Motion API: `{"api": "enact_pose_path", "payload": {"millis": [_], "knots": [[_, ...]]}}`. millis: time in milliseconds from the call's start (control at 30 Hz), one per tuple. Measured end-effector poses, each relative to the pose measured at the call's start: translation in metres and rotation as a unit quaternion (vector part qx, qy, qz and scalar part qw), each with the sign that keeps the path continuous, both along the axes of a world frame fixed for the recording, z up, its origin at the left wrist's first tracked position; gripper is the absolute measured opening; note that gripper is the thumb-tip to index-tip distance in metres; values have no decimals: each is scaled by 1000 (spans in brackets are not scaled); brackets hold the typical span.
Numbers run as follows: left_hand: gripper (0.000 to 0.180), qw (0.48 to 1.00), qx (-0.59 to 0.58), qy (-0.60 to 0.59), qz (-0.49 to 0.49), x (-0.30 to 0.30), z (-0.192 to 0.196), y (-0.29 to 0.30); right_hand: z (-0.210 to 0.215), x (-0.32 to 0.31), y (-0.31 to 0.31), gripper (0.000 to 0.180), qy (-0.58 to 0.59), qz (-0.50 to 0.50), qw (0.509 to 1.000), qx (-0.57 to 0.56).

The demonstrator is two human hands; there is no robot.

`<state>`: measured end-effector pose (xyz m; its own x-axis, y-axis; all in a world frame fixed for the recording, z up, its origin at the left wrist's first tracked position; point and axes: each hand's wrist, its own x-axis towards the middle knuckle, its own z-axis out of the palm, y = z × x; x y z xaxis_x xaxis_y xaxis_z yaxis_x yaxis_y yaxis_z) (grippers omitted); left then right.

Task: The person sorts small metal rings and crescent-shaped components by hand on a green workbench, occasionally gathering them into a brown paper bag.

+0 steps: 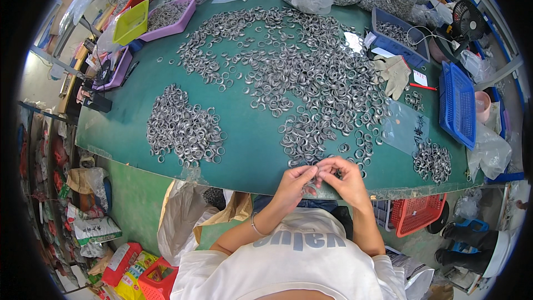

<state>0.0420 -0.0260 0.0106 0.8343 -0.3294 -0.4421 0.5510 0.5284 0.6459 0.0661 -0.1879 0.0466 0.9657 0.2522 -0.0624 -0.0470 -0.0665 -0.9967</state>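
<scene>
My left hand (297, 184) and my right hand (343, 179) meet at the near edge of the green table (244, 155). The fingers of both are closed, thumbs and fingertips pinched together. Small grey metal rings (308, 187) show among the fingers of my left hand. What my right fingertips pinch is mostly covered; it looks like one ring between the two hands. Just beyond my hands, a large spread of metal rings (311, 139) reaches to the table's far side. A separate heap of rings (183, 128) lies to the left, and a smaller heap (432, 162) to the right.
Blue baskets (458, 105), a blue bin of rings (401, 36), a glove (395, 75) and a black fan (468, 19) stand or lie on the right. Purple (169, 19) and yellow (131, 24) trays sit far left. An open paper sack (186, 216) stands below the front edge.
</scene>
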Motion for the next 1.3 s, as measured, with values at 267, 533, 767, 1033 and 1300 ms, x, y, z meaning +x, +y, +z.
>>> {"api": "enact_pose_path", "payload": {"millis": [267, 533, 767, 1033, 1300], "knots": [[21, 1000, -2, 6, 3, 4, 10, 0, -25, 40, -9, 12, -149, -163, 945, -241], [25, 999, 1, 29, -20, 4, 10, 4, -36, 42, -4, 8, -257, -171, 867, -390], [27, 999, 15, 0, -43, 2, 4, 0, 1, 10, -7, 8, -24, 44, 993, -103], [28, 998, -19, -3, -55, 2, 7, 1, 16, 18, -4, 8, -100, 70, 975, -186], [28, 991, -119, -11, -61, -1, 3, 9, -21, 51, -3, 15, -196, -159, 926, -279]]}}
